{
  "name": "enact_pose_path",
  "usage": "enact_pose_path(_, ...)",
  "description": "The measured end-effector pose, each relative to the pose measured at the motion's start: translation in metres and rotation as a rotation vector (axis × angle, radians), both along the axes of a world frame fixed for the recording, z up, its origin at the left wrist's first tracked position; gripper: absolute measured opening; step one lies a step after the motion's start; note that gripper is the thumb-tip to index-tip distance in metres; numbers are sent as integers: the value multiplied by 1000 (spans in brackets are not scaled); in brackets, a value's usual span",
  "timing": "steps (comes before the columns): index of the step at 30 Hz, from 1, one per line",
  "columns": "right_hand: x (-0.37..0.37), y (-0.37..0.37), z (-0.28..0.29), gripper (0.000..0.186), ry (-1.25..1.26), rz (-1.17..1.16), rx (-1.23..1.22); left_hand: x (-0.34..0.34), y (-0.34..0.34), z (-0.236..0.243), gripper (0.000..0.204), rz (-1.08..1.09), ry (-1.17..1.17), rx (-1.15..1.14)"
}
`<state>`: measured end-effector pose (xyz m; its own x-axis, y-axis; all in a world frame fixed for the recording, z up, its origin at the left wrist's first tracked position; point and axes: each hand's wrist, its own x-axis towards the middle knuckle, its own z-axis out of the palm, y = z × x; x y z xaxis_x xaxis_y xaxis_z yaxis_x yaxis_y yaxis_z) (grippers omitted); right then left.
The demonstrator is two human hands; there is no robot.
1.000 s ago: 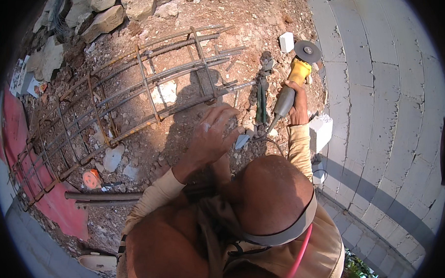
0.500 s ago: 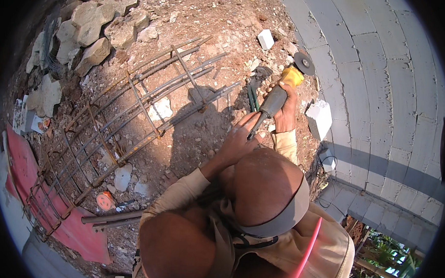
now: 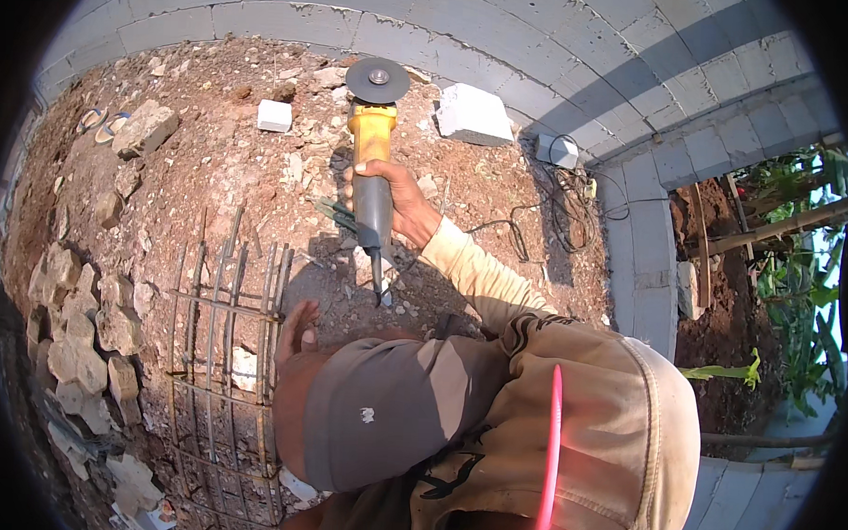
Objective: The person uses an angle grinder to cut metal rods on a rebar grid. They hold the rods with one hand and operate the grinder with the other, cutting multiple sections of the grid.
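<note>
My right hand [image 3: 404,201] grips the body of a yellow and dark grey angle grinder [image 3: 374,212]. It points away from me, its dark disc [image 3: 365,83] at the far end and its cord end towards me. Empty and with fingers stretched apart, my left hand [image 3: 298,330] is beside the near-right bars of a rusty rebar cage [image 3: 222,304]. My bent knee hides part of that hand, so I cannot tell whether it touches the bars. Close to the grinder's left side lie the green handles of a hand tool [image 3: 336,212].
A grey block wall [image 3: 283,22] curves along the far side. White block pieces [image 3: 474,113] lie before it, with a smaller one [image 3: 274,116] further left. Tangled black cable [image 3: 568,209] is on the right. Broken stone slabs [image 3: 77,360] are heaped at left on the reddish, rubble-strewn ground.
My left hand has let go of the grinder's rear end and moved to the rebar cage. My right hand still holds the grinder. The view has turned right.
</note>
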<state>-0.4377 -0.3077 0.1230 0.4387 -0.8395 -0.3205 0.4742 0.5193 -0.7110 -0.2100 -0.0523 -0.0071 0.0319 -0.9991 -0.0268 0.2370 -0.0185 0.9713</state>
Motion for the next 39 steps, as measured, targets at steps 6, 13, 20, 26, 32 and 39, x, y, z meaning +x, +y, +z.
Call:
enact_pose_path(6,-191,0,51,54,391,-242,-242,47,78,125,51,446,-211,181)
enact_pose_path(13,-352,43,63,25,609,-496,94,109,88,116,46,533,-414,147)
enact_pose_path(20,-344,70,20,25,608,-542,211,153,74,118,39,531,-487,185)
enact_pose_path(26,-347,30,-37,26,824,-460,182,168,97,119,42,568,-597,286)
enact_pose_path(32,-331,-53,-111,27,1146,-342,136,166,153,122,41,692,-607,429)
enact_pose_path(39,-378,-136,-177,79,1660,-72,97,135,178,129,37,727,-584,553)
